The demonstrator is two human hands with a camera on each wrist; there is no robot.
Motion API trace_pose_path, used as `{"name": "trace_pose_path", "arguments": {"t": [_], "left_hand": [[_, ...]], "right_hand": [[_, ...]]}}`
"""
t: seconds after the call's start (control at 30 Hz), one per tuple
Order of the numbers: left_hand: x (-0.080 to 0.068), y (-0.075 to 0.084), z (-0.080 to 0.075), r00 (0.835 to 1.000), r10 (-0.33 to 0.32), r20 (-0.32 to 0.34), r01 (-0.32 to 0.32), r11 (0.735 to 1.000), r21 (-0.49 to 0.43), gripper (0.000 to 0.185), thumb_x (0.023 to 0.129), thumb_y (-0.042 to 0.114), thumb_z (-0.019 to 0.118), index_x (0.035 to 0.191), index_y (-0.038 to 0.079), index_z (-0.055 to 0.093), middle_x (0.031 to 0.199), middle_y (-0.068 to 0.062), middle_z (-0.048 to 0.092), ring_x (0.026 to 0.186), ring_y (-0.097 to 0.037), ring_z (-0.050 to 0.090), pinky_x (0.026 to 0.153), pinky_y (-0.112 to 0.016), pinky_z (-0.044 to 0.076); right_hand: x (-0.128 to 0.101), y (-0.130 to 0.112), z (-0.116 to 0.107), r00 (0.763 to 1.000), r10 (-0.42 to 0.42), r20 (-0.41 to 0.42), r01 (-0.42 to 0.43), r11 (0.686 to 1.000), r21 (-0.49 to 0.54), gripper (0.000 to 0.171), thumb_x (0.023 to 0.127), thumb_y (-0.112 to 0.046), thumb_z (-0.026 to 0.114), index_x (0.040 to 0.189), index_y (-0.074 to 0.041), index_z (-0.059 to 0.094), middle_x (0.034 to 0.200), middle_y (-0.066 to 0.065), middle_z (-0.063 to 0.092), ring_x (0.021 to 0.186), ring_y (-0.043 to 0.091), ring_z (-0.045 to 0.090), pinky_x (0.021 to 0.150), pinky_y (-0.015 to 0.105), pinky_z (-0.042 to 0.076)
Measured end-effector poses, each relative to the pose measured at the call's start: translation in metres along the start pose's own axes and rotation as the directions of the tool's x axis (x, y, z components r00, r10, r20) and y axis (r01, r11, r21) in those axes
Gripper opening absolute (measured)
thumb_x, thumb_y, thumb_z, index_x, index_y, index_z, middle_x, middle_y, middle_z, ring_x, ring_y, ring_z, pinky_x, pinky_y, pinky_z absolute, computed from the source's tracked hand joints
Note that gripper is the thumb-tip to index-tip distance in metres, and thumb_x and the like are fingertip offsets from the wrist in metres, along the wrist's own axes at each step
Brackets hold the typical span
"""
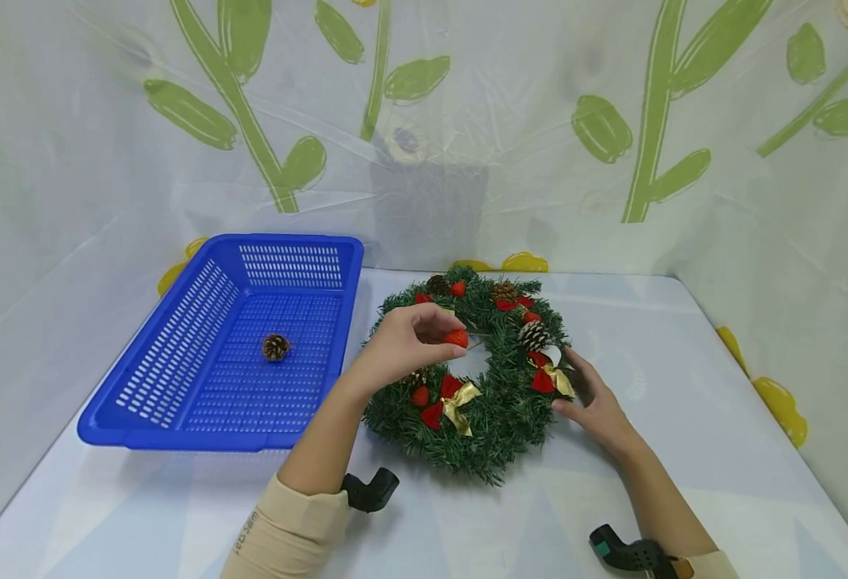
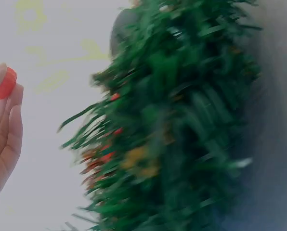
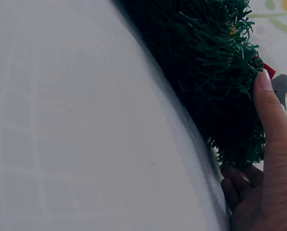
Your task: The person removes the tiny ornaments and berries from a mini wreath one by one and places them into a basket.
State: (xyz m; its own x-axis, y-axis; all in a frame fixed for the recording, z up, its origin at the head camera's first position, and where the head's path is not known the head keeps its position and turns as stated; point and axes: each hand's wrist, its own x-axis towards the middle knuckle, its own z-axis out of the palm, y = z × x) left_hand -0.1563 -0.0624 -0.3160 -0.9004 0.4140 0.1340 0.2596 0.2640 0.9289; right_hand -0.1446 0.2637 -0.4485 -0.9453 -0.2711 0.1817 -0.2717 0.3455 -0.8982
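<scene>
My left hand (image 1: 409, 342) pinches a small red berry ornament (image 1: 456, 338) between thumb and fingertips, above the wreath's left side. The left wrist view also shows this red ornament (image 2: 6, 83) at the fingertips. Below lies a green Christmas wreath (image 1: 500, 418) with pinecones, red berries and red-and-gold bows. At the wreath's right edge my right hand (image 1: 598, 410) grips the greenery, thumb apart from the other fingers, beside a gold bow (image 1: 557, 379). In the right wrist view the thumb (image 3: 267, 96) presses the greenery's outer side while the other fingers reach low around it.
A blue plastic basket (image 1: 351, 322) stands left of the wreath, with one pinecone (image 1: 275, 347) on its floor. Both rest on a white-covered table (image 1: 641, 346). A pale curtain (image 1: 525, 177) printed with green leaves hangs close behind the table.
</scene>
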Motion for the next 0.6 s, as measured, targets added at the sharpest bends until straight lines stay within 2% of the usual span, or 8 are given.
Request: {"name": "trace_pose_path", "arguments": {"t": [0.2,0.43,0.6], "left_hand": [[0.002,0.01,-0.015,1.0,0.026,-0.009,-0.026,0.999,0.026,0.025,0.081,0.015,0.075,0.105,0.009,0.068,0.096,-0.004,0.069,0.085,-0.016,0.065,0.076,-0.031,0.054],[0.002,0.021,-0.031,1.0,0.005,-0.028,-0.005,1.0,0.027,0.026,0.082,0.019,0.075,0.106,0.01,0.068,0.097,-0.004,0.069,0.086,-0.017,0.065,0.077,-0.033,0.053],[0.001,0.026,-0.04,0.998,0.036,-0.049,-0.035,0.999,0.032,0.026,0.081,0.017,0.075,0.105,0.008,0.068,0.095,-0.005,0.07,0.083,-0.018,0.066,0.075,-0.033,0.054]], "right_hand": [[-0.001,0.0,0.0,1.0,0.007,0.007,-0.007,1.0,-0.013,0.083,0.085,-0.002,0.066,0.152,-0.009,0.017,0.155,0.023,0.016,0.135,0.048,0.023,0.097,0.0,0.024],[0.0,0.002,0.0,1.0,-0.013,0.005,0.013,1.0,-0.013,0.083,0.085,0.0,0.066,0.151,-0.007,0.017,0.154,0.025,0.016,0.134,0.05,0.024,0.097,0.0,0.025],[0.0,0.002,0.001,1.0,-0.017,-0.001,0.017,1.0,-0.017,0.082,0.085,0.0,0.066,0.151,-0.006,0.018,0.153,0.026,0.017,0.132,0.049,0.026,0.096,0.001,0.025]]}}
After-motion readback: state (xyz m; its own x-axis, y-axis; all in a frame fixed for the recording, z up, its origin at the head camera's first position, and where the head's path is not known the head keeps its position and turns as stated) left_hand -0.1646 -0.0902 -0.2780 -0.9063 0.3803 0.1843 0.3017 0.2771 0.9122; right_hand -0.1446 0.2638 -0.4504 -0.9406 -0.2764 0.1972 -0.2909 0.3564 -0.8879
